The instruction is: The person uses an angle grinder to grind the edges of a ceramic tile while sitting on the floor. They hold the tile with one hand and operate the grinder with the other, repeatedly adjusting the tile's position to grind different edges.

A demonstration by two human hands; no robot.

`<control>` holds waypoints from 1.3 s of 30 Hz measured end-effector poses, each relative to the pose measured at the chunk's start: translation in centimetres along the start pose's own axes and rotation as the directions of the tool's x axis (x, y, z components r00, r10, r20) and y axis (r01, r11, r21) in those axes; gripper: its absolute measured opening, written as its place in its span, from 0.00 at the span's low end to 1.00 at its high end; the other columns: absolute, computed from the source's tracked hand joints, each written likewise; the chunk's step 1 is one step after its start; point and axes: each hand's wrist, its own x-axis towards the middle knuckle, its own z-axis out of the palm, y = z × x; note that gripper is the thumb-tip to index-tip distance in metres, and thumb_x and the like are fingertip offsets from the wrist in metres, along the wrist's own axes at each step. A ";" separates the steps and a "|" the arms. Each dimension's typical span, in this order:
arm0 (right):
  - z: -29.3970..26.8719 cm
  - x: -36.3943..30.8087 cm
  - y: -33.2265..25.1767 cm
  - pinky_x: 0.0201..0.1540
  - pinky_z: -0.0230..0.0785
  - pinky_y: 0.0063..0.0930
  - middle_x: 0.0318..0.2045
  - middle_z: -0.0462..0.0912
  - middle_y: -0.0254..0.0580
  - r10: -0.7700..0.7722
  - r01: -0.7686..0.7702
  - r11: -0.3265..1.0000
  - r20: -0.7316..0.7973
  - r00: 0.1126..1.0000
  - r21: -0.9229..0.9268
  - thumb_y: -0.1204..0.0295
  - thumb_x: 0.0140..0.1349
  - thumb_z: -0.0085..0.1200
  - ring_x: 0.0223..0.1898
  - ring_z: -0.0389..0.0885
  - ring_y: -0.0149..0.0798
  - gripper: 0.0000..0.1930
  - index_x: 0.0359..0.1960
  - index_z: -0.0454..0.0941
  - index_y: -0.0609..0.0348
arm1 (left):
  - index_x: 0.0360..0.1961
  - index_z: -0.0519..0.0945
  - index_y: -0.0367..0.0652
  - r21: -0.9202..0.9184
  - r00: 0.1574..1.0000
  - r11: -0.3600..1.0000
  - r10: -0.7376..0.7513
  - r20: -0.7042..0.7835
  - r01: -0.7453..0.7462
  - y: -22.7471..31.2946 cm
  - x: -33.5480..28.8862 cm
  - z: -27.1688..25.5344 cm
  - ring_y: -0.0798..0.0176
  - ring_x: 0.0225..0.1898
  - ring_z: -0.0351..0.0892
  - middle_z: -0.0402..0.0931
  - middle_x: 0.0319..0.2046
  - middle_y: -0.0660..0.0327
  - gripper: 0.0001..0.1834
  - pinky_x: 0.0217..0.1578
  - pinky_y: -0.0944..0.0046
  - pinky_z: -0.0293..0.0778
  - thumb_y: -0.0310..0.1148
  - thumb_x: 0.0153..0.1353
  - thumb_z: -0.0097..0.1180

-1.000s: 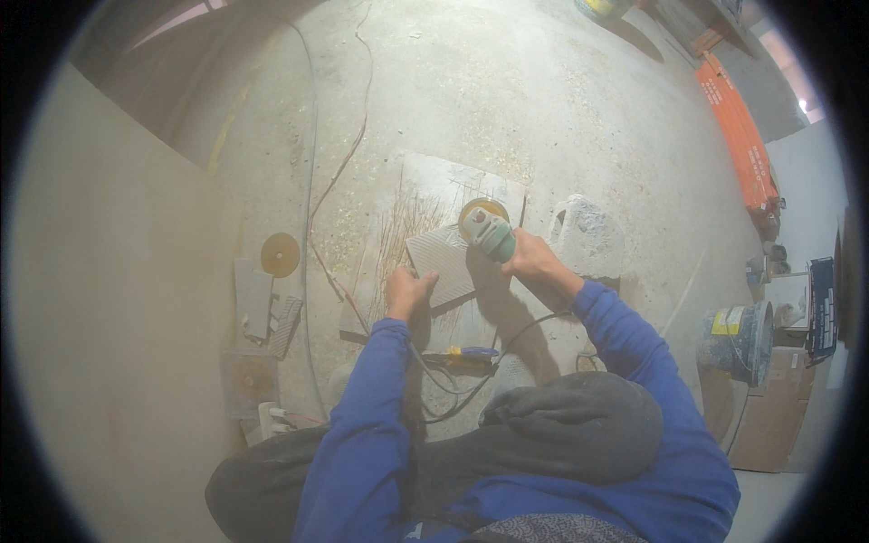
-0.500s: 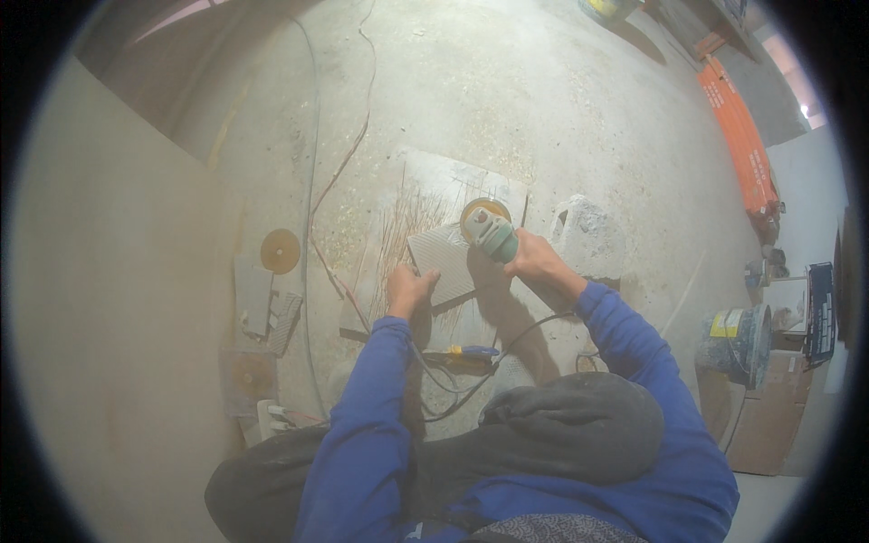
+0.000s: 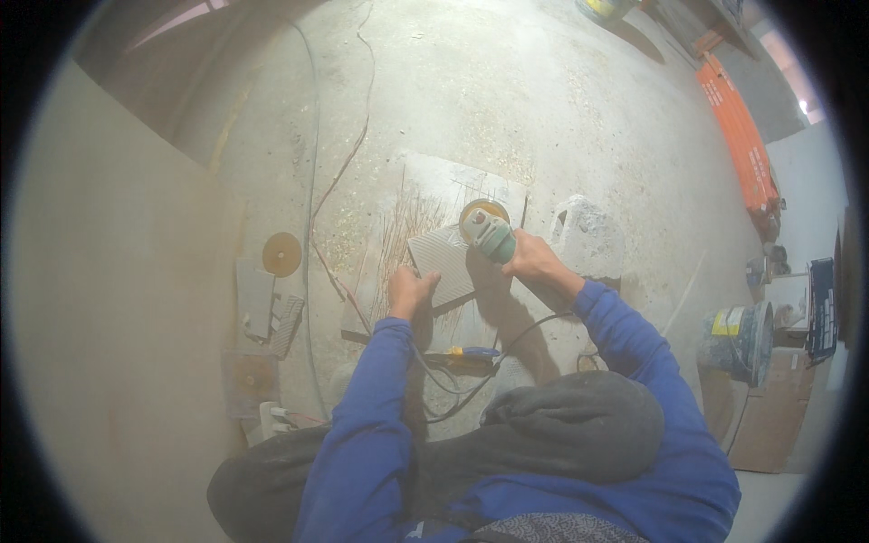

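Note:
My right hand [image 3: 536,260] is wrapped round the green body of an angle grinder [image 3: 491,239]. Its round, yellowish disc [image 3: 485,214] is at the upper right edge of a ribbed grey tile piece [image 3: 450,262]; I cannot tell whether it touches. My left hand [image 3: 413,291] grips the tile's left lower edge, thumb on top. Under the tile lies a pale board [image 3: 430,185] scored with many brown cut lines. Nearer to me, a tool with a yellow and blue handle [image 3: 473,353] lies beside the grinder's dark cord [image 3: 534,328].
Left on the floor are a loose disc [image 3: 281,254], tile offcuts [image 3: 254,288], a disc in a square case [image 3: 251,384] and a white power strip [image 3: 272,420]. Cables [image 3: 314,163] run up the floor. A dusty block [image 3: 587,233], bucket [image 3: 740,344] and orange package [image 3: 738,136] stand right.
Both hands, the grinder and the tile hold nearly the same places. The air over the floor looks slightly hazier.

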 end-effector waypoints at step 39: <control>-0.6 1.0 1.1 0.50 0.77 0.45 0.42 0.84 0.65 -0.013 0.013 1.000 -0.035 0.999 -0.005 0.60 0.40 0.72 0.48 0.85 0.60 0.39 0.54 0.73 0.69 | 0.24 0.85 0.31 0.039 0.998 0.998 0.042 -0.040 -0.040 0.7 0.7 -0.2 0.54 0.26 0.86 0.84 0.22 0.48 0.25 0.31 0.54 0.77 0.49 0.51 0.72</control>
